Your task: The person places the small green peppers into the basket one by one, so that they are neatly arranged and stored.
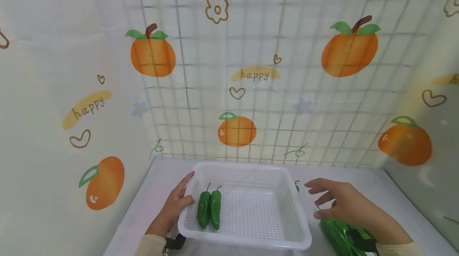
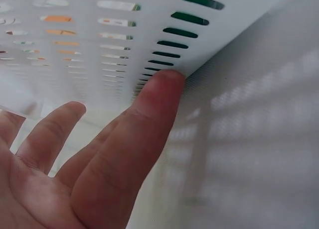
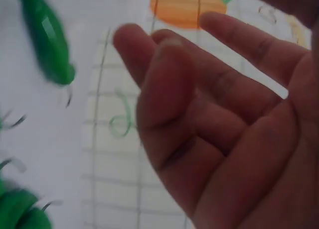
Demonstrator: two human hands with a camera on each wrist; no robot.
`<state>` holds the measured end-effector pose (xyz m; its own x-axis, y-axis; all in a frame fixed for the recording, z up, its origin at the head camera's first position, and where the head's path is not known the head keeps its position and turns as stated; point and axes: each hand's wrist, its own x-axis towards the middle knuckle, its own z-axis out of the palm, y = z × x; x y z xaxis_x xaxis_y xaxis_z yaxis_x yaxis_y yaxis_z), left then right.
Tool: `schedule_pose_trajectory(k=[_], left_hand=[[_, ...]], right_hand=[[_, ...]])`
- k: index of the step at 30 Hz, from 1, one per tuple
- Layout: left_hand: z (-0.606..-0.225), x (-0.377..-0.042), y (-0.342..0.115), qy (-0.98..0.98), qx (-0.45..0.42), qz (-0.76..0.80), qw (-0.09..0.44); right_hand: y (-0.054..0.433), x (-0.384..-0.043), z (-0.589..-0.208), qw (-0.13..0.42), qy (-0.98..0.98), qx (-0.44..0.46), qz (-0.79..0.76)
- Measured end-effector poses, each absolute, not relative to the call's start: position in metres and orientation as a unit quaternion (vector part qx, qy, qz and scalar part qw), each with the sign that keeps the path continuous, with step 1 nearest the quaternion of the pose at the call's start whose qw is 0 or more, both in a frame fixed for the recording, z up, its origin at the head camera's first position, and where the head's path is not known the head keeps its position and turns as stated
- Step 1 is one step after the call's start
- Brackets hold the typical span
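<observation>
White sheeting [image 1: 46, 69] printed with orange fruit [image 1: 153, 57] encloses three sides of the white tabletop [image 1: 163, 170]; dark grid lines [image 1: 179, 29] show through.

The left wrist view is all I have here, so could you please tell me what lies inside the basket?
Observer: Two green peppers lie side by side near the left end of the basket, as the head view shows.
Operator: Thank you; is the right hand holding anything?
Observer: No, its fingers are empty.
Operator: Could you also tell me whether there are other peppers?
Observer: Yes, more green peppers lie outside the basket, on its right.
</observation>
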<state>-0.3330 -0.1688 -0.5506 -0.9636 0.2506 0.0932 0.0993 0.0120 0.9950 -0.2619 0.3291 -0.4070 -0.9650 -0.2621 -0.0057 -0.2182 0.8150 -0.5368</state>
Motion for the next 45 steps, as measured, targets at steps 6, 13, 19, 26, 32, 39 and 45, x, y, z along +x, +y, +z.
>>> schedule_pose_trajectory(k=[6, 13, 19, 26, 32, 39, 45], left_hand=[[-0.554, -0.334, -0.173, 0.693, 0.126, 0.707, 0.064], [-0.549, -0.332, -0.174, 0.702, 0.13, 0.698, 0.056], [-0.546, -0.331, -0.171, 0.698, 0.136, 0.699, 0.068], [-0.548, -0.332, -0.172, 0.704, 0.125, 0.696, 0.063], [-0.547, -0.335, -0.172, 0.709, 0.124, 0.692, 0.053], [-0.544, -0.333, -0.173, 0.703, 0.121, 0.698, 0.057], [-0.545, -0.331, -0.171, 0.692, 0.128, 0.707, 0.069]], right_hand=[[0.35, -0.259, -0.433, 0.083, 0.956, -0.042, -0.278], [0.375, -0.258, -0.458, 0.105, 0.952, -0.014, -0.286], [0.394, -0.255, -0.466, 0.112, 0.948, -0.021, -0.296], [0.393, -0.263, -0.471, 0.138, 0.951, 0.0, -0.276], [0.391, -0.271, -0.476, 0.126, 0.961, -0.02, -0.246], [0.384, -0.28, -0.48, 0.144, 0.963, -0.004, -0.226], [0.385, -0.276, -0.485, 0.166, 0.957, 0.015, -0.237]])
